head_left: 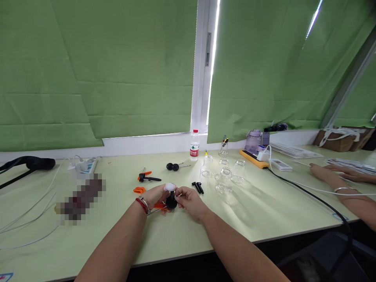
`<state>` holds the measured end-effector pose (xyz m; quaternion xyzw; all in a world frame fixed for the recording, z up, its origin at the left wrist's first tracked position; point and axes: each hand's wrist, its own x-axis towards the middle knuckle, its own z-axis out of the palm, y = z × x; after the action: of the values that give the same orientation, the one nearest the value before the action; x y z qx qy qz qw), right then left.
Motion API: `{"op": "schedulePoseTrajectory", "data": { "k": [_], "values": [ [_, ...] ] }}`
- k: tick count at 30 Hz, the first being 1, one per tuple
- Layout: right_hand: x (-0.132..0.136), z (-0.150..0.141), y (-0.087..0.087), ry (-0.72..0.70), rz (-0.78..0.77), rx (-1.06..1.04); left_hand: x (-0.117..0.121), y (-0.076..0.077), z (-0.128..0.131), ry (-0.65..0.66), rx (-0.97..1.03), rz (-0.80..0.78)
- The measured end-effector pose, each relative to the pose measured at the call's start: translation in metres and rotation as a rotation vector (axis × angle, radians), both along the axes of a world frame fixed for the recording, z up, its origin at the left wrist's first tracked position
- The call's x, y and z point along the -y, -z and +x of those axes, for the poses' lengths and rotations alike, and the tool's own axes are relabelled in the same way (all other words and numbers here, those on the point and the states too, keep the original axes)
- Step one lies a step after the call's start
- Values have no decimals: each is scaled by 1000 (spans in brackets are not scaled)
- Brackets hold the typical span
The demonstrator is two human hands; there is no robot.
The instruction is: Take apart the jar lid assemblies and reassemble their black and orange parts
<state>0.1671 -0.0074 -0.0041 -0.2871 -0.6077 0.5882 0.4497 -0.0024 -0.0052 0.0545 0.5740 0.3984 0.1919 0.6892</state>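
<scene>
My left hand (pixel 155 196) and my right hand (pixel 190 200) meet over the pale green table (pixel 117 235). Between them they grip a small black rubber bulb (pixel 171 202) with a clear cup-like piece (pixel 169 187) on top. The left fingers curl round the top and an orange-handled tool (pixel 160 206) lies under that hand. The right fingers pinch the bulb's side. A red cord and a metal bangle sit on my left wrist.
Several clear glass cups (pixel 223 177) stand right of my hands, with two black pieces (pixel 197 187), another black bulb (pixel 173 167), an orange-black tool (pixel 146 177) and a water bottle (pixel 194 145). A power strip (pixel 255 158) and cable run right. Another person's hand (pixel 321 171) rests far right.
</scene>
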Motion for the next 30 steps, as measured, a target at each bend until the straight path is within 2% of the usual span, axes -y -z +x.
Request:
{"op": "schedulePoseTrajectory", "data": {
  "k": [6, 12, 22, 30],
  "values": [
    [-1, 0, 1, -8, 8, -9, 3, -4, 2, -31, -21, 3],
    [1, 1, 0, -17, 9, -9, 3, -6, 3, -7, -50, -2],
    [1, 0, -4, -18, 20, -14, 7, -2, 2, -42, -50, 44],
    [-2, 0, 1, -21, 42, 0, 6, 2, -1, -44, -6, 39]
  ]
}}
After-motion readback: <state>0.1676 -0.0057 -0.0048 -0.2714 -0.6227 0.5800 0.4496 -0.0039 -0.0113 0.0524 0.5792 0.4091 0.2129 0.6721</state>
